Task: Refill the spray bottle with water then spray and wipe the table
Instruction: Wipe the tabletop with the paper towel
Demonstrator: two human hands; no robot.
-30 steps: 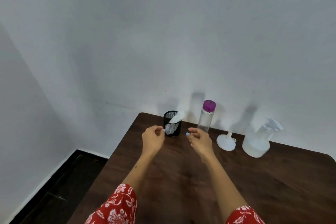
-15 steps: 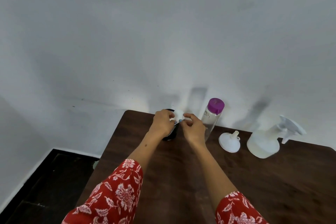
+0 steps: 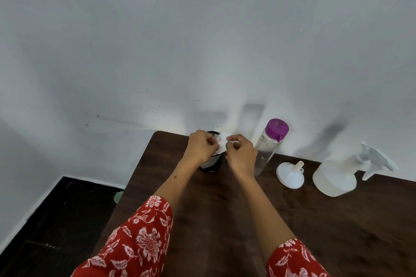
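Both hands meet at the 12 o'clock edge of the dark wooden counter (image 3: 225,220), over a black mesh cup (image 3: 210,164). The left hand (image 3: 201,148) and the right hand (image 3: 240,153) each pinch a white cloth (image 3: 222,145) between curled fingers, so each grip is grasping that cloth. The hands cover most of the cloth and the cup's rim; whether the cloth's lower end sits inside the cup cannot be told.

At 1 o'clock from the hands stands a clear water bottle (image 3: 267,148) with a purple cap (image 3: 276,129), its left side partly behind the right hand. Faint marks on its wall cannot be read. Toward 3 o'clock lie a white funnel (image 3: 290,175), spout up, and then the translucent spray bottle (image 3: 335,175), upright, its white trigger head (image 3: 376,159) blurred. No label shows on it. Red floral sleeves (image 3: 139,243) are cut off at the bottom edge.
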